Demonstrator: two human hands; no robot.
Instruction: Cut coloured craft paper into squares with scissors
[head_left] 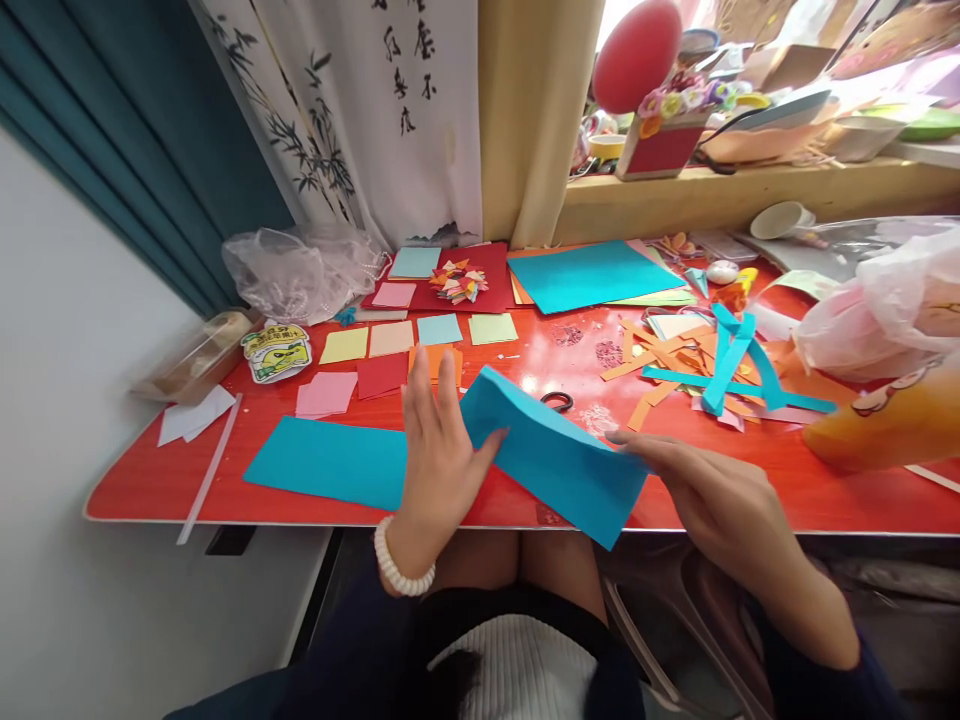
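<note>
**Blue sheet spans the gap from left hand to right hand**

Behind the sheet, just past the gap between the hands, only a dark loop of the scissors shows; the rest is covered. A flat blue piece lies left of the left hand, its near right end hidden by that hand. Orange squares are partly masked by the left fingertips. Far right of the right hand, a plastic bag and a yellow-orange object are cut off by the picture's edge; what the latter is cannot be told.

The left hand is open, fingers stretched upward, thumb against the sheet's near face. The right hand pinches the sheet's right end with nearly straight fingers; its hidden fingertips are hard to make out. The sheet is tilted between them and bent along its upper edge; whether it is doubled is unclear. Beyond the right hand lie orange strips.
</note>
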